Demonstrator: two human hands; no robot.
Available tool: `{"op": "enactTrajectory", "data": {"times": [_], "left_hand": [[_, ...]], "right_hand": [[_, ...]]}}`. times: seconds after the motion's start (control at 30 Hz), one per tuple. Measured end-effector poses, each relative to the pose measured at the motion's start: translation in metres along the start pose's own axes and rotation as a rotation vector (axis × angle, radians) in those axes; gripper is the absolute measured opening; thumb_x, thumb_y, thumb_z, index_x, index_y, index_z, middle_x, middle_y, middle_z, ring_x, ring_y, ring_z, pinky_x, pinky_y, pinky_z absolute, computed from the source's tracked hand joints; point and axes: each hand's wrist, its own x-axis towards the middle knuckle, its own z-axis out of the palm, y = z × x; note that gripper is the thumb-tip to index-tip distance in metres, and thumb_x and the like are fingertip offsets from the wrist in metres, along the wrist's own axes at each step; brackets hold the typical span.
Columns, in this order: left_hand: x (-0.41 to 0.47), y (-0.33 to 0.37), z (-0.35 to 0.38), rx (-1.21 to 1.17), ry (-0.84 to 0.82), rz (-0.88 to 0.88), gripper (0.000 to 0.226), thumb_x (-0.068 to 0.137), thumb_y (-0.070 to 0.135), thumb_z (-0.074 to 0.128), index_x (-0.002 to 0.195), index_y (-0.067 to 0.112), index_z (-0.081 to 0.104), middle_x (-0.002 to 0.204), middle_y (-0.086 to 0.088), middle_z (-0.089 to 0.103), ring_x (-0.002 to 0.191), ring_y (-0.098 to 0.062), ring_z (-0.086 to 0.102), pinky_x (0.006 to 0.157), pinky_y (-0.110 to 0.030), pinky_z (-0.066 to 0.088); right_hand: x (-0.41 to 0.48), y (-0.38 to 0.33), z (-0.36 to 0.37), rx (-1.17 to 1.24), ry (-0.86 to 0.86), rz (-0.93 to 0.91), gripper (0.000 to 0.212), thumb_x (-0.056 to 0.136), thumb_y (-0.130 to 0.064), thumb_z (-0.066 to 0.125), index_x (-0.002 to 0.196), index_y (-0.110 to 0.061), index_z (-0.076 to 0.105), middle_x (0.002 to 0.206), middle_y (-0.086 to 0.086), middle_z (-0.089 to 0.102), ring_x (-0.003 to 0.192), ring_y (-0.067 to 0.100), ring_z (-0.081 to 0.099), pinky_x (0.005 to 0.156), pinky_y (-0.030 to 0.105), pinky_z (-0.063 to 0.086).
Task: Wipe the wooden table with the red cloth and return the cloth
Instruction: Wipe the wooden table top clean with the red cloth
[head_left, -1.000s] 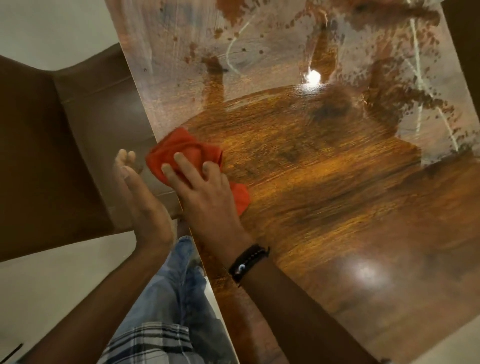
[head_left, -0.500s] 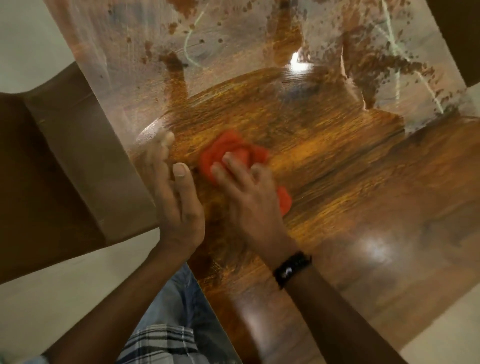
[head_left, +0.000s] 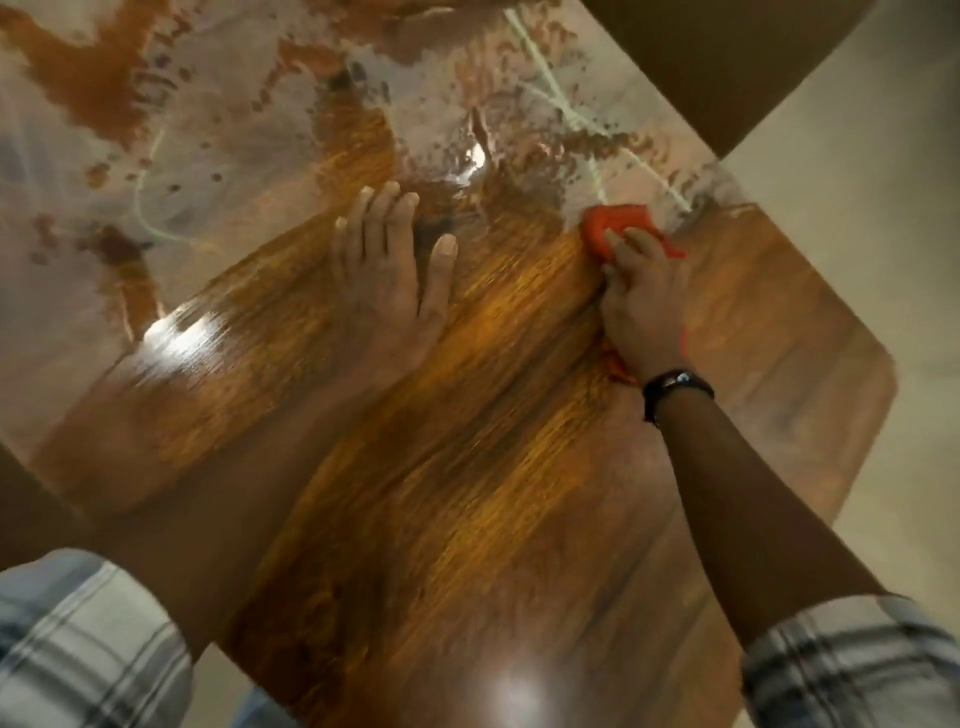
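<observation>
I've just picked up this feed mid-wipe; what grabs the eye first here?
The red cloth stands out, bunched under the right hand, which presses it to the wooden table right of centre. The left hand lies flat on the wood at mid-frame. Beyond both hands, the far part of the tabletop shows a pale blotchy film against the glossy brown wood nearer the person.
</observation>
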Motion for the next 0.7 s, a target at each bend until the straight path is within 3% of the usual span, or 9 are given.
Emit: {"op": "enactTrajectory", "data": {"times": [0.07,0.17,0.27,0.4,0.53,0.63,0.7], "left_hand": [[0.014,0.002,0.014,0.058,-0.008,0.041,0.059,0.105,0.046,0.027,0.151,0.009,0.036,0.161,-0.009,0.031,0.154,-0.026,0.014,0.125,-0.051,0.006],[0.018,-0.001,0.026,0.128,-0.021,0.070,0.062,0.106,0.047,0.026,0.152,0.007,0.033,0.163,-0.009,0.029,0.155,-0.026,0.011,0.126,-0.048,0.004],[0.017,-0.002,0.030,0.203,-0.044,0.103,0.062,0.106,0.047,0.026,0.154,0.007,0.031,0.164,-0.010,0.027,0.155,-0.027,0.011,0.126,-0.047,0.005],[0.017,0.001,0.034,0.248,-0.061,0.157,0.061,0.106,0.045,0.026,0.154,0.008,0.030,0.164,-0.010,0.025,0.155,-0.028,0.011,0.126,-0.051,0.006],[0.016,0.000,0.037,0.256,-0.050,0.151,0.061,0.105,0.045,0.024,0.152,0.006,0.033,0.163,-0.012,0.027,0.155,-0.029,0.012,0.126,-0.052,0.006],[0.016,-0.001,0.038,0.293,-0.045,0.178,0.060,0.106,0.043,0.027,0.151,0.005,0.035,0.163,-0.014,0.029,0.155,-0.030,0.014,0.125,-0.053,0.008],[0.016,-0.002,0.039,0.301,-0.056,0.183,0.060,0.106,0.043,0.026,0.152,0.005,0.033,0.163,-0.014,0.027,0.155,-0.028,0.012,0.126,-0.053,0.006]], "right_hand": [[-0.031,-0.023,0.003,-0.010,-0.002,-0.184,0.039,0.099,-0.014,0.047,0.135,-0.024,0.058,0.143,0.006,0.051,0.112,0.029,0.046,0.096,0.029,0.026],[-0.096,-0.042,0.003,0.044,-0.171,-0.471,0.044,0.099,-0.015,0.041,0.140,-0.029,0.051,0.147,0.002,0.048,0.104,0.030,0.045,0.089,0.042,0.043],[-0.100,-0.020,-0.006,0.051,-0.231,-0.600,0.046,0.096,-0.016,0.043,0.139,-0.029,0.051,0.147,0.000,0.049,0.104,0.032,0.052,0.087,0.045,0.047],[-0.028,0.035,-0.018,0.060,-0.108,-0.412,0.040,0.097,-0.012,0.045,0.133,-0.018,0.061,0.143,0.006,0.053,0.120,0.027,0.045,0.099,0.041,0.036],[0.067,0.119,-0.022,-0.017,0.008,-0.066,0.038,0.101,-0.028,0.042,0.137,-0.030,0.054,0.148,0.000,0.047,0.137,0.026,0.037,0.114,0.037,0.021],[0.112,0.137,-0.025,0.056,0.092,0.340,0.037,0.102,-0.022,0.042,0.134,-0.028,0.058,0.145,0.001,0.050,0.135,0.028,0.038,0.115,0.040,0.023],[0.116,0.116,-0.020,0.019,0.080,0.389,0.037,0.102,-0.022,0.043,0.135,-0.026,0.058,0.145,0.001,0.050,0.131,0.029,0.039,0.111,0.040,0.027]]}}
